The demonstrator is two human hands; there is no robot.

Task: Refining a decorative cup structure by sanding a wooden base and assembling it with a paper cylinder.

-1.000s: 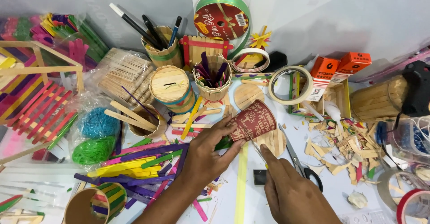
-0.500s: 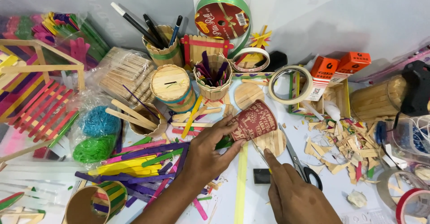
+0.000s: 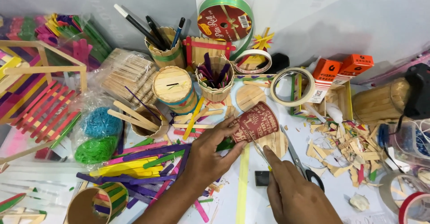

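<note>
Head view: a dark red paper cup [image 3: 254, 122] lies tipped at centre, its long axis running from seven to one o'clock. It is pinched by the left hand [image 3: 207, 153] from eight o'clock. The right hand [image 3: 293, 192], fingers closed around a thin tool, sits at five o'clock, scissors [image 3: 301, 162] just beside it.

Paper cup [image 3: 254, 126] lies between stick-built pot [image 3: 174, 89] and scissors [image 3: 301, 161]

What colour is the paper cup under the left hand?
Dark red with pale printed patterning, on the paper cup at the left hand; head view.
</note>
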